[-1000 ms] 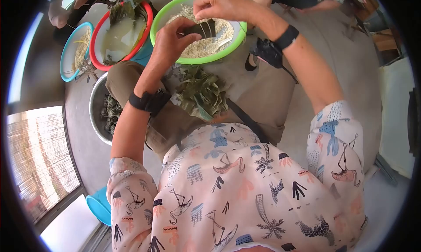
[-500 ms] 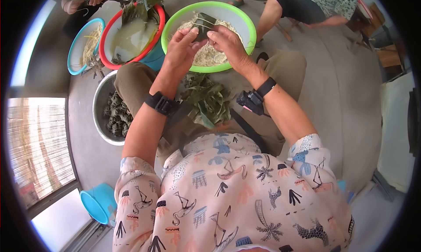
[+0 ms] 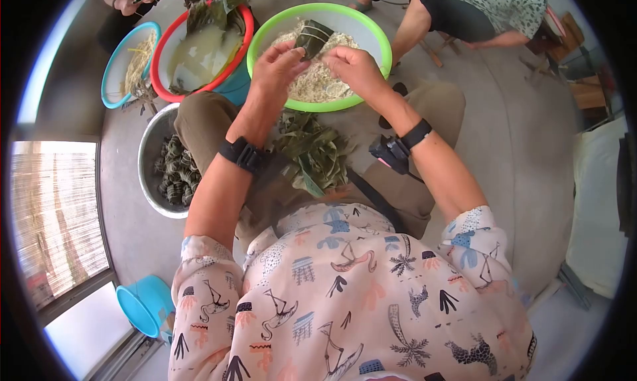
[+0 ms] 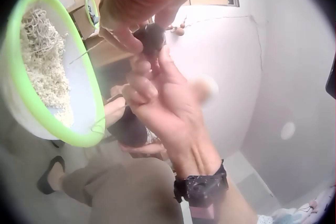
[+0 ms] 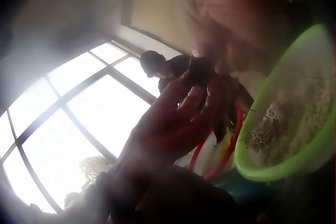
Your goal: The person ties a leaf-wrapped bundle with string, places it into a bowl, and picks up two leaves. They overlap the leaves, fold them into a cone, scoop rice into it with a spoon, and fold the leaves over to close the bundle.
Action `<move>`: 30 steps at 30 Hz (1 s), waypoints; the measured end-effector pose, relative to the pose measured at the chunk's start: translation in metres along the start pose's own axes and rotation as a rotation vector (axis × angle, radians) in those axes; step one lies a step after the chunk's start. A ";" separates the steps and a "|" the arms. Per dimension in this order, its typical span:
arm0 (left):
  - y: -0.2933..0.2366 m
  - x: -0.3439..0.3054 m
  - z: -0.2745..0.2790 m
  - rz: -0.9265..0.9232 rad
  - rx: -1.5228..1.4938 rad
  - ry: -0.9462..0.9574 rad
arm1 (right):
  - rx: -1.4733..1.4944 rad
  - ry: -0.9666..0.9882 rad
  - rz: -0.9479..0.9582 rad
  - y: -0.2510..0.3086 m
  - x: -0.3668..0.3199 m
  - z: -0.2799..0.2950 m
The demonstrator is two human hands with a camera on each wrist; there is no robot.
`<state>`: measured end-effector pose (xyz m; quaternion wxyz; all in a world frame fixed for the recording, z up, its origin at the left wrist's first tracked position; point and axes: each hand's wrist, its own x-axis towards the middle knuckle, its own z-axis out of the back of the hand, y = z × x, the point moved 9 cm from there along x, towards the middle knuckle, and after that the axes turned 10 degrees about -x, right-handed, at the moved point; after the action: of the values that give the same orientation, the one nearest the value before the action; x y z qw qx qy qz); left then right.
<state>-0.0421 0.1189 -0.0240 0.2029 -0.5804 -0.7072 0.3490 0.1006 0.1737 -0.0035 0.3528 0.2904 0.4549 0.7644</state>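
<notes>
A dark green leaf-wrapped parcel [image 3: 314,38] with pale string around it is held above the green-rimmed basin [image 3: 379,32]. The left hand [image 3: 273,76] grips its lower left end between thumb and fingers. Just right of the parcel, the right hand [image 3: 360,74] has thumb and fingers pinched together at the string, whose end is too small to see clearly. In the left wrist view the right hand [image 4: 170,98] reaches up to the dark parcel [image 4: 151,37]. The right wrist view shows the left hand [image 5: 168,121] on the parcel from below, dim and blurred.
White grain lies in the green-rimmed basin. Left of it stand a red-rimmed basin [image 3: 156,66] with leaves in liquid and a blue-rimmed one [image 3: 105,82] with strands. A metal bowl [image 3: 144,165] holds wrapped parcels. Loose leaves [image 3: 313,149] lie near the lap. Other people sit beyond.
Since a second ago the right hand has come down from above the basin to the parcel's right side. Over the last half second it has moved slightly away from the parcel, which has tilted.
</notes>
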 end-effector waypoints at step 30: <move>-0.010 -0.015 0.001 0.028 0.066 0.067 | 0.104 0.136 -0.064 0.004 -0.010 -0.012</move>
<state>-0.0460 0.1032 -0.0154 0.2405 -0.5946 -0.6800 0.3553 0.0958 0.1588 -0.0063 0.3297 0.2408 0.5259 0.7461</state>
